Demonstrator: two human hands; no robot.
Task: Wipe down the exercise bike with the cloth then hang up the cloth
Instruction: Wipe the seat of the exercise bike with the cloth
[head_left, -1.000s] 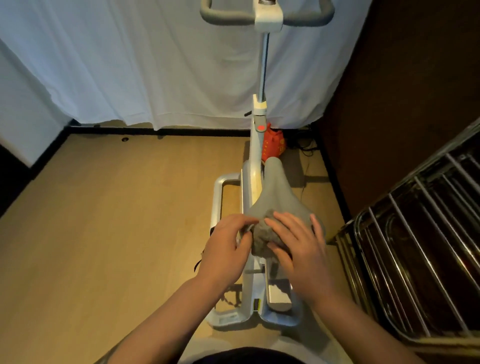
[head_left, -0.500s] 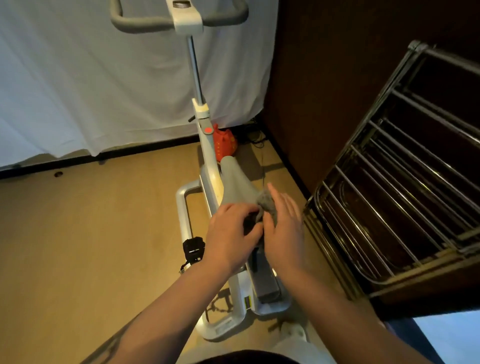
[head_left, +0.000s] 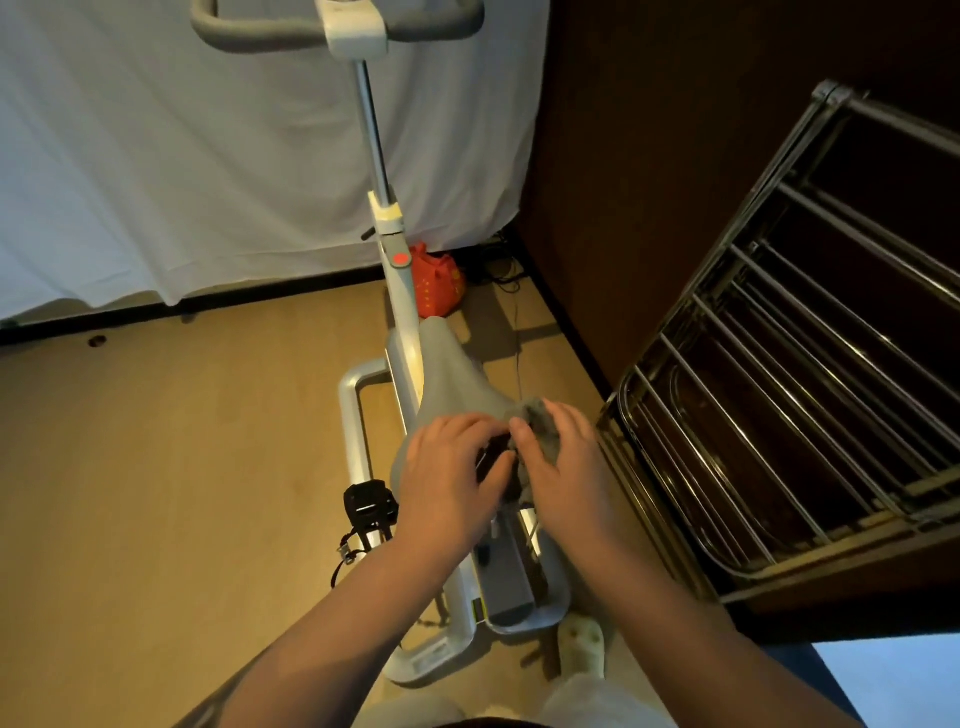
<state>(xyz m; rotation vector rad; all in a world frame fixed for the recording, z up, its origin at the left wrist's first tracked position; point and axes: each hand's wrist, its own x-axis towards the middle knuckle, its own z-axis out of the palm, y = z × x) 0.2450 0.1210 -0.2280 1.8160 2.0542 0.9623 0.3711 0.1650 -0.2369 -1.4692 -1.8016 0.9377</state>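
Observation:
A white exercise bike (head_left: 400, 291) stands in front of me, with a grey saddle (head_left: 449, 374) and grey handlebars (head_left: 249, 36) at the top. A bunched grey cloth (head_left: 540, 421) lies on the saddle's rear right side. My right hand (head_left: 563, 467) lies over the cloth and its thumb pinches the cloth's left edge. Just to the left, my left hand (head_left: 447, 478) covers the saddle's rear end, its fingertips meeting the cloth. How firmly the left fingers hold the cloth is hidden.
A metal drying rack (head_left: 789, 395) with several bars leans at the right, close to my right hand. A dark wooden wall (head_left: 649, 182) rises behind it. A white curtain (head_left: 182, 156) hangs at the back. An orange bag (head_left: 436, 280) sits beside the bike's post, and a black pedal (head_left: 369, 506) sticks out left.
The view has swung right, bringing the drying rack further into sight. Both hands and the cloth have shifted toward the right rear side of the saddle.

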